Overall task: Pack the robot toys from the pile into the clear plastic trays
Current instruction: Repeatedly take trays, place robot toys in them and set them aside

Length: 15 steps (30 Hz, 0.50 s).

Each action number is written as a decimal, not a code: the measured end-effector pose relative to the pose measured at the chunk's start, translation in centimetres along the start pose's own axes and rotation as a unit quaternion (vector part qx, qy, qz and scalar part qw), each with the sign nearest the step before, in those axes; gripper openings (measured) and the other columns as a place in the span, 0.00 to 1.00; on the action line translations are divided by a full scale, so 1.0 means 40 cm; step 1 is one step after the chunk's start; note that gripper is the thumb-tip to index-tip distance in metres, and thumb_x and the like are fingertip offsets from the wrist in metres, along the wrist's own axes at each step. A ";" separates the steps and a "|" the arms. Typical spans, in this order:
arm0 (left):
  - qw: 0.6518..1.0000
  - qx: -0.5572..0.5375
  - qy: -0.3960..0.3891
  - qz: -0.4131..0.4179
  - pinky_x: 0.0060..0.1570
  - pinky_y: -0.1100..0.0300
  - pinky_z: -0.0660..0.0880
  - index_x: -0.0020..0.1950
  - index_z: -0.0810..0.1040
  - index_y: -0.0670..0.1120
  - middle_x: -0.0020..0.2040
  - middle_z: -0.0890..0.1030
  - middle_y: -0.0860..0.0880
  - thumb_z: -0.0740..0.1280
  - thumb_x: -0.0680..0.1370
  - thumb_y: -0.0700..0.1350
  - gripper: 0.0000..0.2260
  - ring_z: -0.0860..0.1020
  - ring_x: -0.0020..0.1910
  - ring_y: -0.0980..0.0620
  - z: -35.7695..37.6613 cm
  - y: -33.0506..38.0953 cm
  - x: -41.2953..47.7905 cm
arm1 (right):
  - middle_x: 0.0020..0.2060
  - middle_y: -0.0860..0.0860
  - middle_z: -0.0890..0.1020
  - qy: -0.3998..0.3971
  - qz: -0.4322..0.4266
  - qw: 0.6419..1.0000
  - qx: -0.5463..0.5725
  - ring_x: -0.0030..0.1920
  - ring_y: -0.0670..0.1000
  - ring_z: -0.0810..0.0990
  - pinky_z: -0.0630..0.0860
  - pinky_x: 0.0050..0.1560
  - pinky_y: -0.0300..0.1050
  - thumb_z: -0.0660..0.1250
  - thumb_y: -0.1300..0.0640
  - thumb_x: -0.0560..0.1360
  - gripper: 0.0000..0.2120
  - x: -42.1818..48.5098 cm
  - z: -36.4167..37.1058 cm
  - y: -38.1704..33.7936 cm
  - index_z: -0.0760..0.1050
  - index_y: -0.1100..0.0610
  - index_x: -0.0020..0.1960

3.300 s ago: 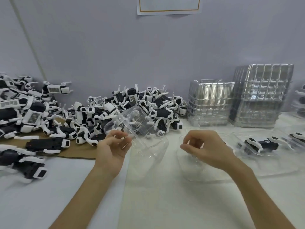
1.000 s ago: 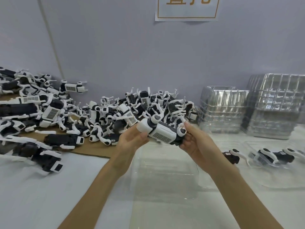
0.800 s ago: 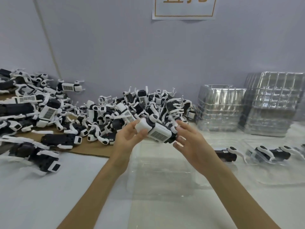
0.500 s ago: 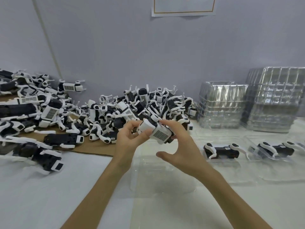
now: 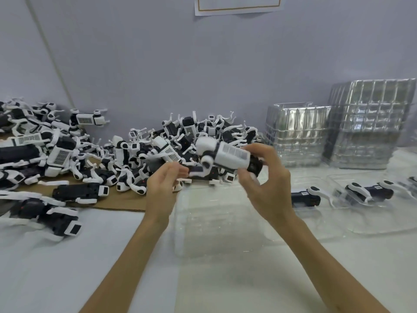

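The held robot toy was blurred and its label could not be read; its dark end was hidden behind the right hand. Just left of this toy the left hand was blurred, so whether it pinched a white leg could not be told. Above the toy, the paper sign was cut by the top edge. Far right of it the taller tray stack, and far left the pile, ran past the side edges.

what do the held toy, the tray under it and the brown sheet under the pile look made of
Toy: hard plastic, by its smooth white and black moulded shell, faintly glossy. Tray: thin clear plastic; the table shows through, with soft glints. Sheet: probably cardboard, flat, matte brown with a straight cut edge.
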<state>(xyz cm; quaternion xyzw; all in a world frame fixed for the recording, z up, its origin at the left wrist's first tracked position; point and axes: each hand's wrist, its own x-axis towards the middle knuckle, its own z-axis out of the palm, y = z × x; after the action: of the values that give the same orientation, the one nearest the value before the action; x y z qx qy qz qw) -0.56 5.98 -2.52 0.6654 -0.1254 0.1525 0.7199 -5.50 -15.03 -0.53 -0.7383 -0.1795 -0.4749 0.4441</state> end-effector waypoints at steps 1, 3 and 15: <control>0.999 0.022 0.016 -0.025 0.54 0.53 0.74 0.45 0.82 0.45 0.47 0.85 0.45 0.63 0.82 0.48 0.12 0.82 0.49 0.51 -0.003 -0.003 0.005 | 0.49 0.46 0.80 0.005 0.030 0.999 0.034 0.50 0.44 0.80 0.76 0.49 0.32 0.68 0.58 0.72 0.16 0.006 -0.005 -0.002 0.74 0.51 0.59; 0.994 0.066 0.011 -0.089 0.50 0.56 0.74 0.47 0.82 0.44 0.46 0.84 0.46 0.63 0.82 0.42 0.09 0.81 0.49 0.49 -0.007 -0.015 0.014 | 0.47 0.44 0.81 0.002 0.114 0.986 0.120 0.49 0.46 0.82 0.79 0.47 0.37 0.66 0.59 0.73 0.14 0.017 -0.012 -0.006 0.74 0.47 0.56; 0.951 0.300 0.022 -0.072 0.40 0.53 0.79 0.44 0.81 0.54 0.45 0.82 0.55 0.70 0.76 0.41 0.08 0.80 0.42 0.54 -0.031 -0.059 0.019 | 0.54 0.63 0.81 -0.015 0.421 0.852 0.310 0.47 0.60 0.83 0.82 0.40 0.51 0.64 0.59 0.77 0.15 0.032 -0.011 0.011 0.75 0.58 0.64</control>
<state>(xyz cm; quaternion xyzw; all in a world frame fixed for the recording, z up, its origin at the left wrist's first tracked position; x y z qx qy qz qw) 1.04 7.11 -4.49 0.8546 -0.0104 0.1455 0.4984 -4.82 -15.82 0.43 -0.5741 0.0038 -0.1507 0.8048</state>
